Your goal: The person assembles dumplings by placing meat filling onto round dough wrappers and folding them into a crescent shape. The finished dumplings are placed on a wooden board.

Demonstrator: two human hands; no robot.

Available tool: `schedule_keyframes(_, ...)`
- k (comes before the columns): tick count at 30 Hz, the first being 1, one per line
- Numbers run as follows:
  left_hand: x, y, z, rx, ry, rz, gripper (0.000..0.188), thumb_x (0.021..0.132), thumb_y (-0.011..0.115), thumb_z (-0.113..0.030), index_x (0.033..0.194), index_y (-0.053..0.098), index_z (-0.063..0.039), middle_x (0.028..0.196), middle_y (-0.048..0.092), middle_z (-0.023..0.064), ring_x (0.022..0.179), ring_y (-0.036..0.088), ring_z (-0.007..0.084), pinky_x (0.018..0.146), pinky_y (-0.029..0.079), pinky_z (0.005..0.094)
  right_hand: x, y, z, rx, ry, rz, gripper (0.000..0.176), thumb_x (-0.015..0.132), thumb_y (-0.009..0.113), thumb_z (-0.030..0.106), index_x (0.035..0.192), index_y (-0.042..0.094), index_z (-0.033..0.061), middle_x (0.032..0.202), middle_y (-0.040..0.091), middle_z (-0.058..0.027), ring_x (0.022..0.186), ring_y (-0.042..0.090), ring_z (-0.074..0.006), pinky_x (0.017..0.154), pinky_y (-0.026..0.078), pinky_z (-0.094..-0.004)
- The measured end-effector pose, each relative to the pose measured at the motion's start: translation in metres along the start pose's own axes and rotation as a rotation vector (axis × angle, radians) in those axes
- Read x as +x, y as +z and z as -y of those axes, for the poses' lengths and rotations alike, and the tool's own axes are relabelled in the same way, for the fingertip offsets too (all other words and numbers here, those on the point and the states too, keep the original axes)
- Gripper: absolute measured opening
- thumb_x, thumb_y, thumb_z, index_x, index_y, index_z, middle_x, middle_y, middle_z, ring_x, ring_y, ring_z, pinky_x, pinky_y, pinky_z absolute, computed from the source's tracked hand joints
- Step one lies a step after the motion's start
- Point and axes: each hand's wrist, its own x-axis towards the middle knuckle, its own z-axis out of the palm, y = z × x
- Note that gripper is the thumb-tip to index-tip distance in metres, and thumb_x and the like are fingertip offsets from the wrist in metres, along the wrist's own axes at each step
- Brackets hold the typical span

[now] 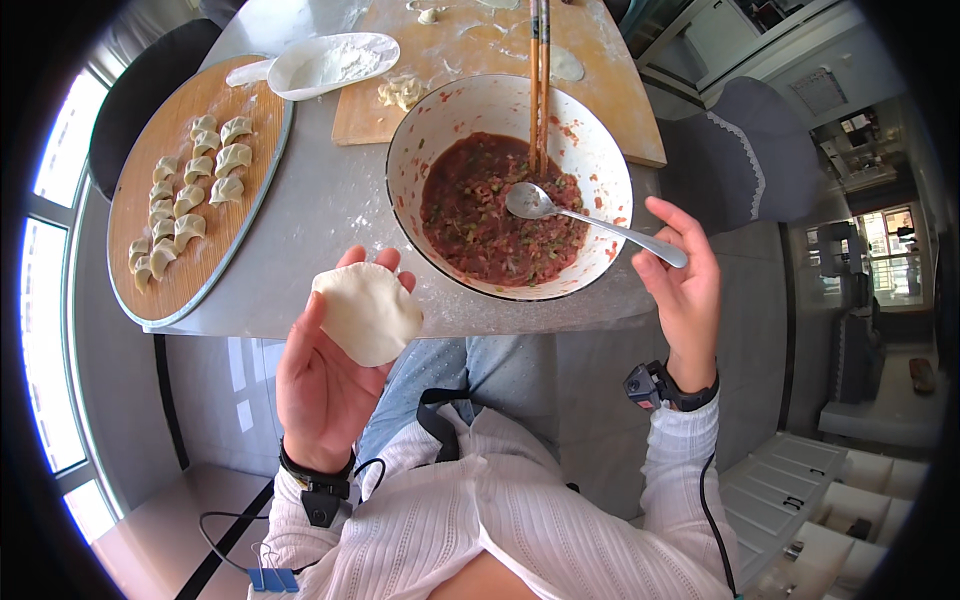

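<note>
A round dumpling wrapper (367,315) lies across the fingers and palm of my left hand (330,375), held in front of the table edge. At the bowl's right side is my right hand (686,277), its thumb and index finger apart around the handle end of a metal spoon (615,229). Whether they touch the handle is unclear. The spoon's head rests on minced meat filling (495,225) with green bits, inside a white dark-rimmed bowl (600,150). A pair of wooden chopsticks (538,90) stands in the filling, leaning on the far rim.
Several folded dumplings (199,169) sit in rows on a wooden board (247,217) at the left. Behind it is a white scoop (285,71) of flour. A floury wooden cutting board (360,124) with dough scraps (403,91) lies behind the bowl. A covered chair (735,150) stands right.
</note>
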Motion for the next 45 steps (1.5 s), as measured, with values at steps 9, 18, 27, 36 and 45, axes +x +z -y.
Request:
schedule_keyframes(9,0.002,-0.010,0.002,0.014,-0.040,-0.072,0.056,0.099,0.042,-0.031,0.145,0.031,-0.001,0.146,0.039,0.0235,0.134,0.041,0.0385,0.107,0.040,0.0496,0.029,0.014,0.022,-0.485,-0.537,0.033,0.020,0.085,0.067,-0.003,0.105,0.067,-0.0022,0.086,0.065,-0.0114,0.074,0.062,-0.0207,0.065,0.049,-0.0294)
schedule_keyframes(18,0.008,-0.012,0.005,0.047,-0.050,-0.112,0.054,0.097,0.042,-0.031,0.140,0.037,0.001,0.145,0.040,0.0250,0.134,0.042,0.0380,0.109,0.038,0.0444,0.014,0.013,0.036,-0.529,-0.954,0.481,0.029,0.080,0.074,0.013,0.104,0.068,-0.0024,0.081,0.063,-0.0084,0.069,0.062,-0.0183,0.056,0.049,-0.0294)
schedule_keyframes(27,0.010,-0.017,0.003,0.072,-0.050,-0.099,0.055,0.097,0.041,-0.028,0.141,0.034,0.004,0.142,0.043,0.0218,0.128,0.047,0.0349,0.109,0.037,0.0432,0.049,0.018,0.024,-0.670,-0.983,0.325,0.031,0.074,0.076,0.015,0.102,0.070,0.0036,0.082,0.066,-0.0041,0.074,0.063,-0.0176,0.058,0.045,-0.0288)
schedule_keyframes(36,0.008,-0.021,0.003,0.055,-0.022,-0.124,0.058,0.098,0.041,-0.027,0.145,0.029,0.004,0.147,0.039,0.0148,0.132,0.043,0.0305,0.111,0.034,0.0467,0.020,0.004,0.038,-0.452,-0.856,0.448,0.027,0.087,0.068,0.029,0.088,0.069,0.0015,0.078,0.066,-0.0087,0.070,0.063,-0.0236,0.058,0.048,-0.0330)
schedule_keyframes(45,0.012,-0.022,0.003,0.022,-0.029,-0.099,0.061,0.098,0.042,-0.027,0.147,0.025,0.004,0.147,0.040,0.0161,0.133,0.041,0.0296,0.112,0.031,0.0428,-0.006,0.004,0.023,-0.405,-0.585,0.125,0.014,0.084,0.066,0.001,0.098,0.065,-0.0026,0.082,0.069,-0.0117,0.069,0.065,-0.0250,0.061,0.051,-0.0338)
